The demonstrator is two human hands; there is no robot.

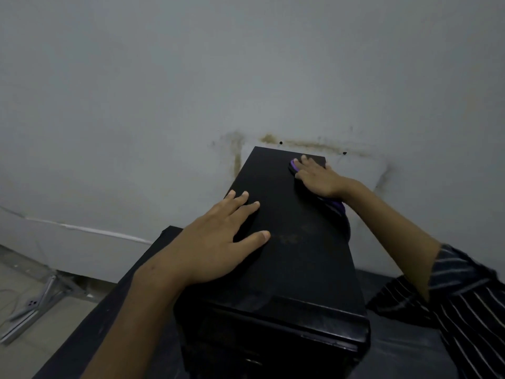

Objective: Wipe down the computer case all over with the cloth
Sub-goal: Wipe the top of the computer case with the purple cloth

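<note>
The right hand (317,177) covers most of the cloth (294,164) on the computer case (300,258).

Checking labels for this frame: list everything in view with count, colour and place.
computer case: 1, black, on the table, far end by the wall
cloth: 1, purple, far right of the case top, under the right hand
table: 1, black, under the case
wall: 1, grey with brown stains, behind the case
cable: 1, white, along the wall, left
metal frame: 1, silver, on the floor, lower left
floor: 1, pale tiles, lower left
left hand: 1, flat on the case top
right hand: 1, pressing the cloth
sleeve: 1, dark with pale stripes, right arm
</note>
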